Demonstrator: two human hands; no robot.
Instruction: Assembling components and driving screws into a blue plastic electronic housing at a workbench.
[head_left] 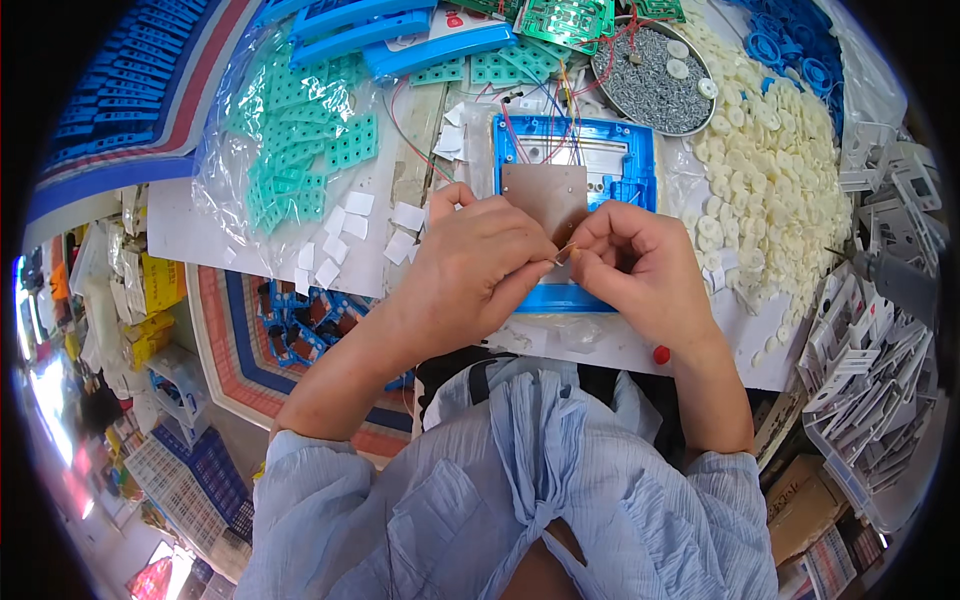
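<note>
My left hand [470, 260] and my right hand [643, 262] meet over the near part of an open blue plastic casing [640, 165]. The fingertips of both are pinched close together on a short, thin wire [567, 250], whose ends the fingers hide. Just beyond the fingertips, a flat brownish plate [545, 190] with small holes lies across the casing. Red, blue and dark wires [562, 105] run from the casing's far side toward green circuit boards [565, 20].
A round metal tray of screws [650, 85] stands at the back right, beside heaped cream plastic discs [765, 150]. Teal pads [290, 150] in clear plastic and white paper squares [345, 225] lie left. A striped bag [240, 350] holds blue-and-brown parts. A red cap [661, 355] sits near the front edge.
</note>
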